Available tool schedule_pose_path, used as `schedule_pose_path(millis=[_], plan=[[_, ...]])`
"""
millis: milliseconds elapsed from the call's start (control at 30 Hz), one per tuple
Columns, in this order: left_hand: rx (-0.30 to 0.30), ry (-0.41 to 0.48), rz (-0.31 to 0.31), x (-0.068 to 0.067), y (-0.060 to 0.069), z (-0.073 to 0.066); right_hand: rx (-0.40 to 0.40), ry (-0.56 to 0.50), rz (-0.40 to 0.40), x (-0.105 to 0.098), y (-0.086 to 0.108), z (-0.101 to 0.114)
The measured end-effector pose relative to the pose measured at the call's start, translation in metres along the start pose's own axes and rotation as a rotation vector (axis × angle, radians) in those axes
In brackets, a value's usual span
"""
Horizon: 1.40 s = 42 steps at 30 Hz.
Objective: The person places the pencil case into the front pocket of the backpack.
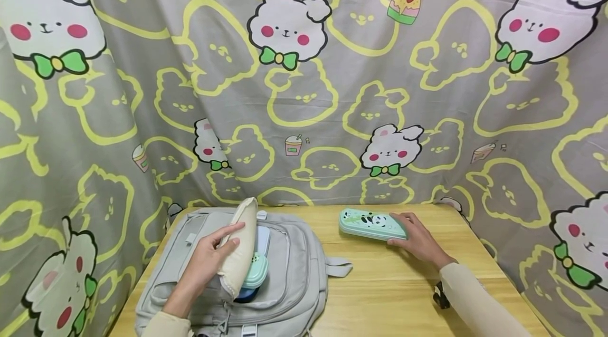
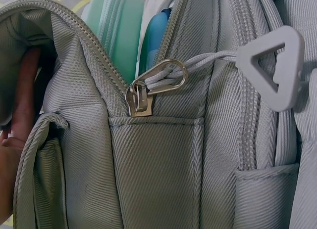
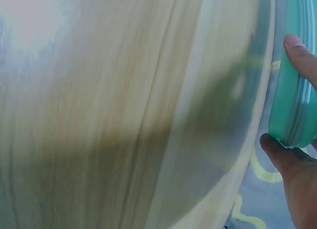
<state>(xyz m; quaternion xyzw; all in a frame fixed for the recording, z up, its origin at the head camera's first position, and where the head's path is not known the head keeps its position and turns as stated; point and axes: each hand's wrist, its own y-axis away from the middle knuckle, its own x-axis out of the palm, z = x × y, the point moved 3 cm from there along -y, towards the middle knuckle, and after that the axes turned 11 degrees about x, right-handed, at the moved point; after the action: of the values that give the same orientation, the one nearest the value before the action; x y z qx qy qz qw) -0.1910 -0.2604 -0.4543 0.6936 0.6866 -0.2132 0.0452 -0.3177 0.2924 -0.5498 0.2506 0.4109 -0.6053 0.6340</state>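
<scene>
A grey backpack [image 1: 296, 252] lies on the table with its front pocket unzipped. My left hand [image 1: 209, 255] grips the pocket's flap [image 1: 242, 255], pale lining showing, and holds it raised. Inside the pocket sit a mint-green zipped case [image 1: 257, 269], a light blue item [image 1: 263, 239] and a dark blue item [image 1: 248, 295], each partly hidden. In the left wrist view, a metal zipper pull [image 2: 143, 98] sits at the bottom of the opening. Over at the table's back right, my right hand [image 1: 420, 239] holds one end of a mint-green pencil case [image 1: 370, 225] with a panda print.
The wooden table [image 1: 394, 295] extends right of the backpack. A grey strap [image 1: 338, 267] sticks out from the bag's side. Patterned grey curtains [image 1: 309, 94] hang behind and on both sides. A dark band [image 1: 440, 296] is at my right wrist.
</scene>
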Motion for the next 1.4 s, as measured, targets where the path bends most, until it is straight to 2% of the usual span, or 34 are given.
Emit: schedule_pose_path(millis=[733, 1100, 1400], plan=[[0.014, 0.018, 0.001, -0.001, 0.001, -0.002, -0.097, -0.013, -0.016, 0.004, 0.006, 0.035], [0.009, 0.006, -0.003, -0.001, 0.001, -0.001, -0.107, -0.003, -0.011, 0.006, 0.005, 0.046], [0.013, 0.014, 0.002, -0.001, 0.001, -0.001, -0.152, -0.013, -0.027, 0.007, 0.006, 0.062]])
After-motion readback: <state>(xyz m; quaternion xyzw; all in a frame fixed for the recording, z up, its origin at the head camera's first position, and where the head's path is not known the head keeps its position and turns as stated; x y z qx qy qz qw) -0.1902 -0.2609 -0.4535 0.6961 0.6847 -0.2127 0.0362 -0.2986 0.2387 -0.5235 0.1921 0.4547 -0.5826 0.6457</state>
